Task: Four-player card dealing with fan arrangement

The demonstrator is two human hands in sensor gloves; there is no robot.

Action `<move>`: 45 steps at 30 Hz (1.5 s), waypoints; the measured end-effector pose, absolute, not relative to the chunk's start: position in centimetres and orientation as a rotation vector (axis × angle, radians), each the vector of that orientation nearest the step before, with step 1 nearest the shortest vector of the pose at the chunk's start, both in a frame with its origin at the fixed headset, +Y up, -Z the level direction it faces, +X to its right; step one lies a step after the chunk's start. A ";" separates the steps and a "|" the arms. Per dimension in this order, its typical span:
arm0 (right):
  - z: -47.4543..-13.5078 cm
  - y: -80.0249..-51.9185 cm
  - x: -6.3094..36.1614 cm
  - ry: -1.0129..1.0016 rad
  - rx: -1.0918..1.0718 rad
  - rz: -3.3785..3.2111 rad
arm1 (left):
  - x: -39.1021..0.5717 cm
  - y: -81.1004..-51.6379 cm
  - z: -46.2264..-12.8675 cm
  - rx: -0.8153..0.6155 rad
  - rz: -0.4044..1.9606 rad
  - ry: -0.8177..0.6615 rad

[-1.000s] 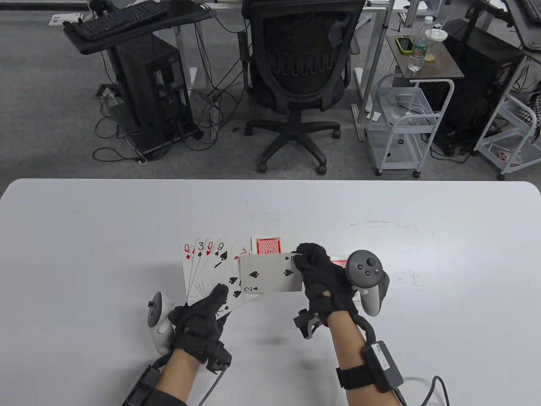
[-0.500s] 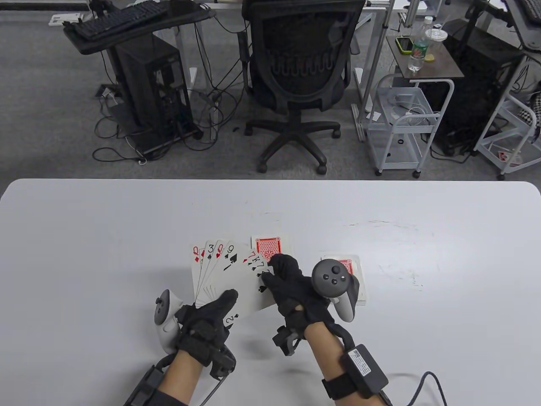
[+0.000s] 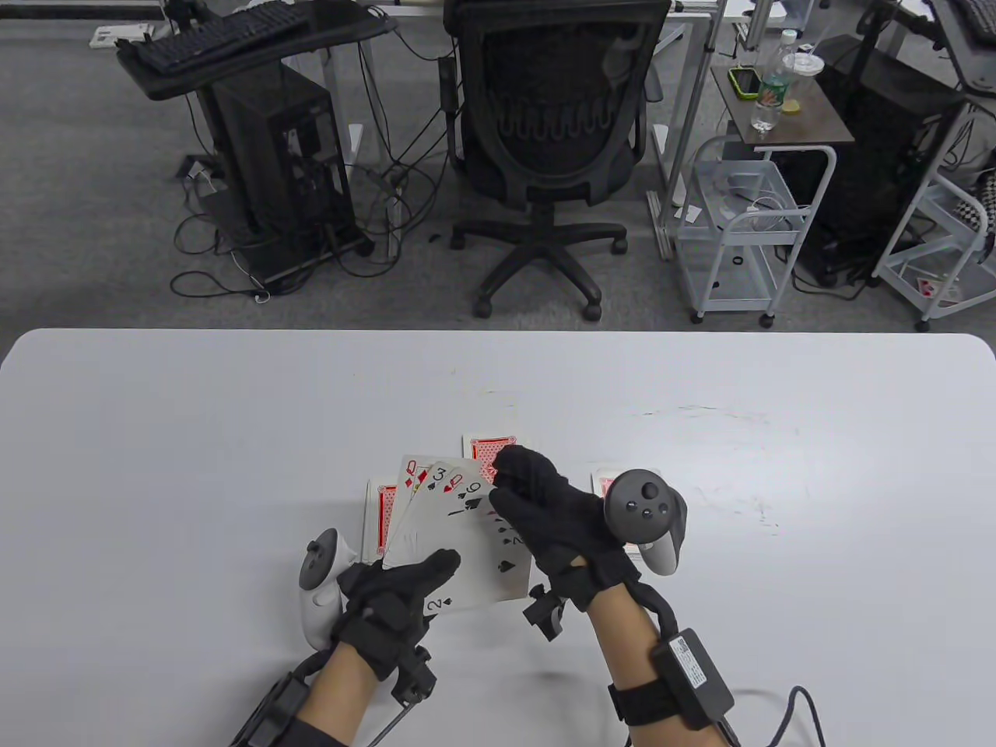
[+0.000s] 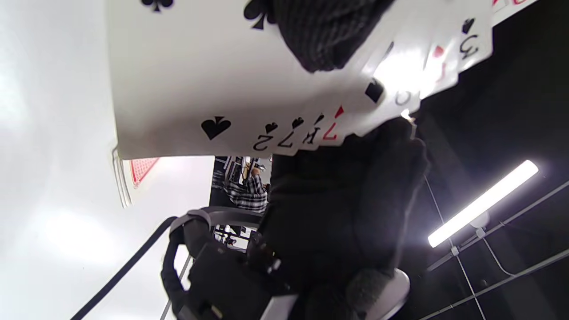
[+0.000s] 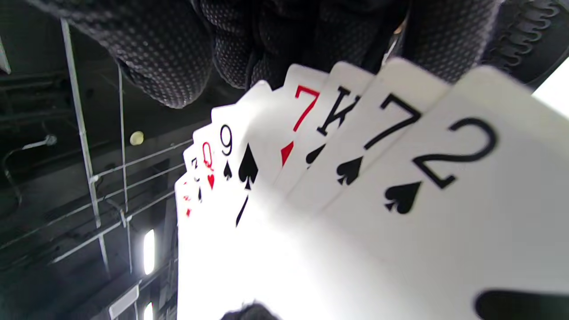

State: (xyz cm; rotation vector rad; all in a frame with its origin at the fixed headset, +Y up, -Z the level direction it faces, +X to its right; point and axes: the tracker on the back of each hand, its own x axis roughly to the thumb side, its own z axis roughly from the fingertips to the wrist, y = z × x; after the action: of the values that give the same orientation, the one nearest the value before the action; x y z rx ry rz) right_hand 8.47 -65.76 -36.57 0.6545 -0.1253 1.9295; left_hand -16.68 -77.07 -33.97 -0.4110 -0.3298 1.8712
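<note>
While gripped at its base under the left hand [image 3: 397, 599] thumb and pinched at its far right corner by the right hand [image 3: 545, 513] fingertips, fan of cards [image 3: 459, 537] spreading up and away, faces up. Eight cards counted. Three face-down piles [image 3: 490, 450] beyond the fingers on white table [image 3: 156, 436]; office chair [image 3: 556, 148] behind.

white table [image 3: 194, 436], red-backed cards [image 3: 381, 517], black gloves [image 3: 560, 521]

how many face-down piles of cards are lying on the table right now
3: one left of the fan, one beyond the right hand's fingertips, one to its right, mostly hidden by the tracker. More may be hidden.
</note>
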 end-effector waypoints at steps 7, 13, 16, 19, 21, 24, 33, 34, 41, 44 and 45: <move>-35.8 -64.9 7.7 -0.176 0.734 2.110 | -16.5 -77.0 -34.0 -0.454 1.768 -0.335; -34.9 -64.0 7.5 -0.401 0.733 2.239 | -16.3 -76.7 -34.0 -0.466 1.645 -0.329; -35.4 -64.1 7.8 -0.341 0.791 2.075 | -16.0 -76.5 -33.9 -0.470 1.638 -0.343; -35.6 -64.5 8.0 -0.295 0.756 2.026 | -15.9 -76.2 -33.8 -0.466 1.608 -0.345; -35.9 -64.7 8.3 -0.272 0.740 2.015 | -15.8 -76.2 -33.8 -0.474 1.582 -0.353; -36.2 -65.0 8.8 -0.199 0.707 1.920 | -15.7 -76.0 -33.8 -0.483 1.549 -0.362; -37.1 -64.6 12.6 -0.235 0.546 1.752 | -15.7 -75.8 -33.9 -0.532 1.443 -0.391; -37.2 -64.5 13.3 -0.253 0.514 1.750 | -15.7 -75.8 -34.0 -0.538 1.444 -0.390; -37.5 -64.2 17.8 -0.386 0.343 1.642 | -16.1 -75.9 -34.1 -0.549 1.446 -0.376; -37.4 -64.4 19.3 -0.436 0.272 1.614 | -15.9 -75.7 -34.1 -0.566 1.413 -0.411; -37.4 -64.4 19.5 -0.438 0.270 1.613 | -15.8 -75.7 -34.1 -0.571 1.402 -0.416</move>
State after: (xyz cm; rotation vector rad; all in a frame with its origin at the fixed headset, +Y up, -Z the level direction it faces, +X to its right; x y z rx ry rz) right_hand 19.46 -64.44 -37.41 0.2696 -0.4385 1.6126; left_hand -15.83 -75.68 -34.10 -0.5708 -0.4160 1.4017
